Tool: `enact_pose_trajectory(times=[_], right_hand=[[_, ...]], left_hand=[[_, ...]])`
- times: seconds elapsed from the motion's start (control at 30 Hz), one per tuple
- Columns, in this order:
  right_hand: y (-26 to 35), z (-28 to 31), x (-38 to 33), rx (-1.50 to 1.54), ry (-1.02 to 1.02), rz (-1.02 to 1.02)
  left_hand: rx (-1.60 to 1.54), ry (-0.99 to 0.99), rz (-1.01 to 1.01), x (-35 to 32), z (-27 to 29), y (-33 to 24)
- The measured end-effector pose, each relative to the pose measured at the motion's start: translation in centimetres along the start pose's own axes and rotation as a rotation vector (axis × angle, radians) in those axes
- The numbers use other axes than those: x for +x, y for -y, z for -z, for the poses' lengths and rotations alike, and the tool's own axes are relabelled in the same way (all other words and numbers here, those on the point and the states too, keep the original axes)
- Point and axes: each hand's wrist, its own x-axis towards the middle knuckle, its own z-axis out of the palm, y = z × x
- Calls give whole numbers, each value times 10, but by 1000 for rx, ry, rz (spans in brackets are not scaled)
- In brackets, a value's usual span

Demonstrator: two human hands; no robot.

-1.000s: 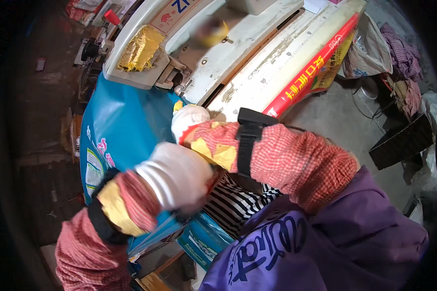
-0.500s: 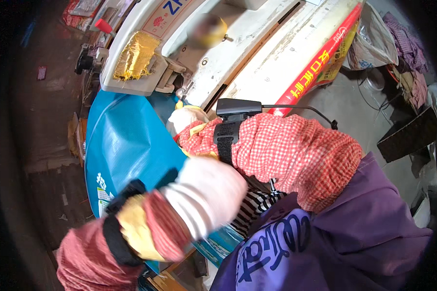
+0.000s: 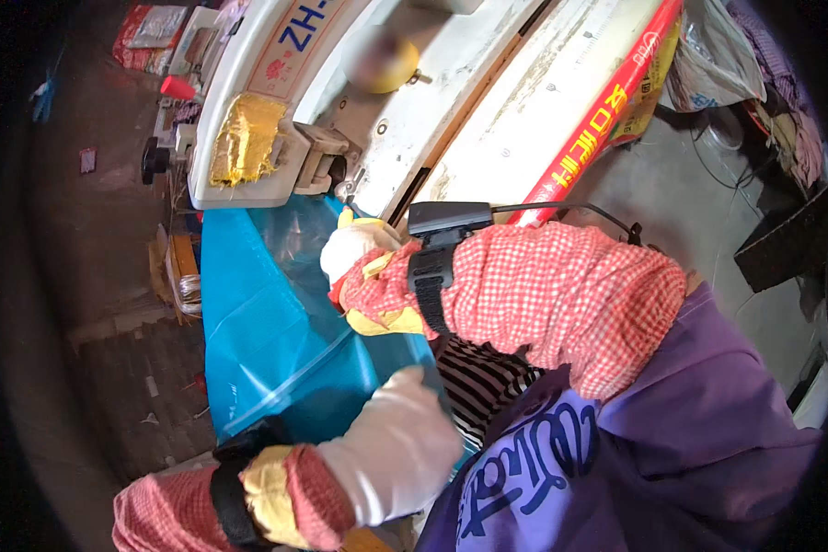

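Observation:
A shiny blue plastic bag or sheet (image 3: 258,322) hangs below the sewing machine head (image 3: 248,138) and spreads toward me. My right hand (image 3: 357,248), in a white glove with yellow fingertips, is closed at the bag's upper edge, just below the machine's presser foot area (image 3: 342,189). Its fingers are mostly hidden by the glove's back and the sleeve. My left hand (image 3: 400,446), also white-gloved, is closed on the near part of the bag. Its fingertips are turned away from view.
The long white machine bed (image 3: 515,110) carries a red strip (image 3: 598,115) with yellow print along its edge. A yellow round part (image 3: 396,69) sits on the machine. At right are a clear plastic bag (image 3: 713,64) and a dark box-like piece (image 3: 787,244). A red knob (image 3: 179,87) sticks out at left.
My left hand has slowed and shifted slightly down, and the blue bag has swung right and folded differently. My right hand stays near the machine, a little lower in view.

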Motion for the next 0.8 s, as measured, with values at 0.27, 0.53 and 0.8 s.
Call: enact_pose_trajectory(times=[0.27,0.53,0.8], right_hand=[[-9,-5,19,187,85,-3],[-33,-40,37,50,-408,303],[-64,-5,8,69,-280,387]], left_hand=[[-109,300,220,7,55,23],[-451,91,175,-23,51,-12],[-159,-429,432,-25,25,67]])
